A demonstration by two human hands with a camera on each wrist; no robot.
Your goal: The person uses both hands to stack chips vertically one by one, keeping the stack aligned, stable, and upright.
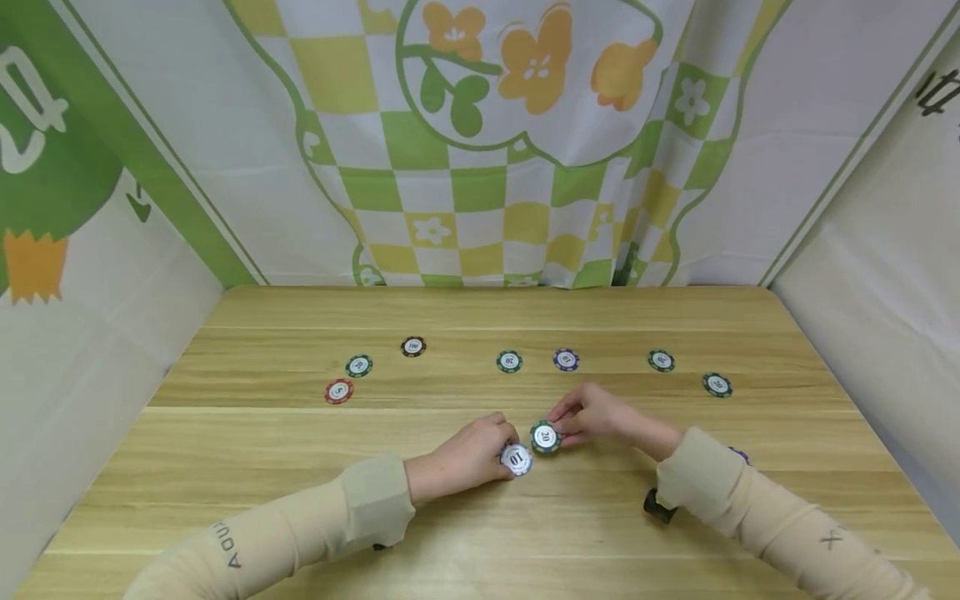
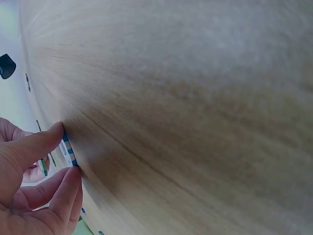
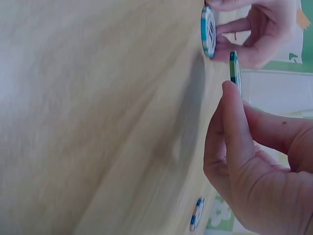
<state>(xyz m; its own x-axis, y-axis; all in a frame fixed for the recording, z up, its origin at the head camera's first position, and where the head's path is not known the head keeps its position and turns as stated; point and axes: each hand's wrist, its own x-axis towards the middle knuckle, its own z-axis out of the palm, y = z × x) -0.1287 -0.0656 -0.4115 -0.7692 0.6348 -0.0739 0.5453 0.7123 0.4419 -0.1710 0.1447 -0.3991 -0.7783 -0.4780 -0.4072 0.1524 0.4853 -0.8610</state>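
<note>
My left hand (image 1: 476, 450) pinches a blue-edged poker chip (image 1: 516, 459) marked 10 between thumb and fingers; the left wrist view shows the chip's edge (image 2: 68, 150) between the fingertips. Close by on the right, my right hand (image 1: 592, 417) pinches a green-edged poker chip (image 1: 545, 437) marked 20 by its right side. The two chips are near each other, with a small gap between them in the head view. From the right wrist, the green chip (image 3: 235, 71) appears tilted on edge and clear of the table.
Across the wooden table (image 1: 465, 533) lie more chips: a red 5 (image 1: 339, 391), a black 100 (image 1: 413, 347), a blue 10 (image 1: 566, 359) and several green 20s (image 1: 509, 361). Another chip (image 1: 738, 455) is partly hidden by the right sleeve. A patterned curtain (image 1: 480, 217) hangs behind the far edge.
</note>
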